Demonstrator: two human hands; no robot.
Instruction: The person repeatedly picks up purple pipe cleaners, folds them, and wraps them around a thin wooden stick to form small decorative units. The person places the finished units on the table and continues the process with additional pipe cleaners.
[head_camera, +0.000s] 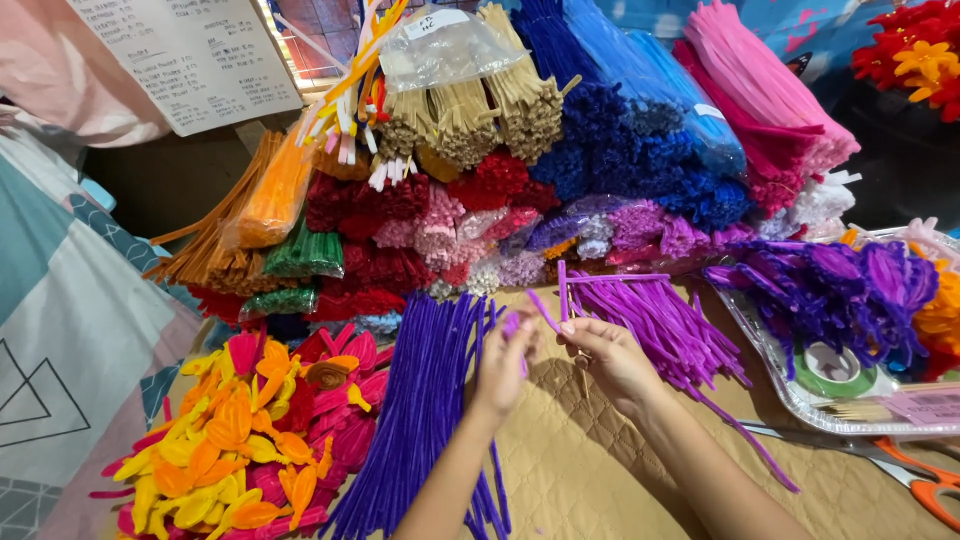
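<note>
My left hand (503, 362) and my right hand (608, 355) meet above the quilted tan mat (590, 470), both pinching one light purple pipe cleaner (556, 300) that is bent and sticks up between the fingers. A loose heap of light purple pipe cleaners (665, 325) lies just right of my right hand. A long bundle of dark purple pipe cleaners (425, 400) lies just left of my left hand.
Stacked bundles of pipe cleaners (520, 170) in many colours fill the back. Finished pink, yellow and orange petal shapes (260, 430) lie at the left. A clear tray (800, 395) with purple shapes and green tape (833, 372) sits right; orange-handled scissors (920, 480) lie beside it.
</note>
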